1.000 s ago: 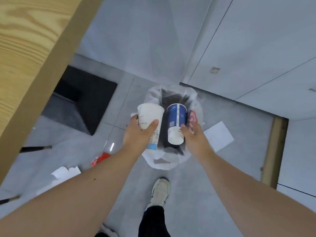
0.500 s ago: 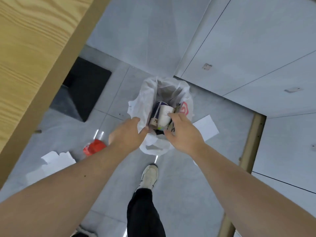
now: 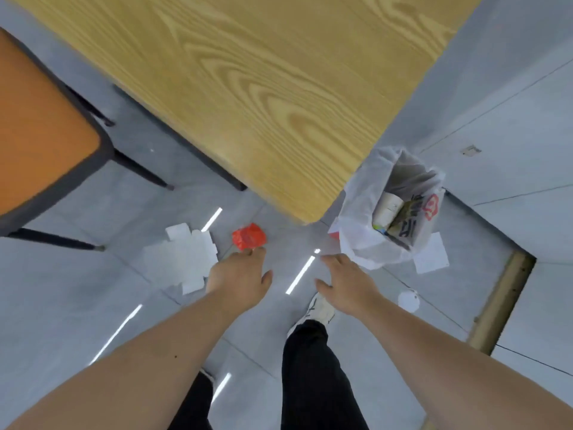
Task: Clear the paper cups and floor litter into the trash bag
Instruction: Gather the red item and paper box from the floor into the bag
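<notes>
A white trash bag [image 3: 359, 240] stands open on the grey floor at the right, with paper cups [image 3: 387, 207] lying inside it. My left hand [image 3: 238, 274] is empty, fingers spread, its tips just short of a crumpled red wrapper [image 3: 249, 236] on the floor. My right hand [image 3: 347, 280] is open and empty, left of the bag and below its rim. A flattened white carton [image 3: 183, 259] lies left of my left hand. A white paper sheet [image 3: 431, 257] lies right of the bag, and a small round white lid [image 3: 408, 301] sits near my right wrist.
A wooden table [image 3: 263, 88] overhangs the floor above the litter, its corner close to the bag. An orange chair [image 3: 40, 144] with dark legs stands at the left. My legs and a white shoe [image 3: 319, 308] are below my hands. A wooden door frame [image 3: 499, 302] runs at the right.
Both cups have left my hands and lie in the bag. My hands have pulled away from the bag's rim, and my view has swung left toward the floor litter under the table.
</notes>
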